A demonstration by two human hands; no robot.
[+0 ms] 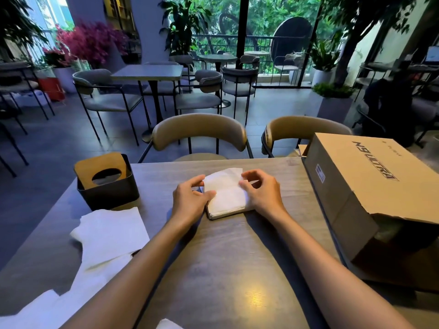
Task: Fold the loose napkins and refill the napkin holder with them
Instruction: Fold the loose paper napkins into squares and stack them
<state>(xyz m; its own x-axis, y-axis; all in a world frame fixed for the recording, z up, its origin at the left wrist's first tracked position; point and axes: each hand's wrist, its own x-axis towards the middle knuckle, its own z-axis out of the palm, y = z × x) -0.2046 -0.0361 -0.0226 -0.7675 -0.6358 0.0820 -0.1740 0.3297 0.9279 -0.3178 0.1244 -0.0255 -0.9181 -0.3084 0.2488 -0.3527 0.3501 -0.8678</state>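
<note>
I sit at a grey wood-grain counter [228,252] in a café. My left hand [190,198] and right hand [261,193] meet over a stack of folded white napkins [228,203] lying at the counter's middle. The left grip pinches the top napkin's left edge between thumb and fingers; the right grip pinches its far right corner, lifting that sheet slightly off the stack. To the left, near the far edge, stands a black napkin holder [109,186] with a wooden lid [101,169] tilted inside it. Loose unfolded napkins [111,233] lie spread at the near left. An open cardboard box [370,193] lies on the right.
</note>
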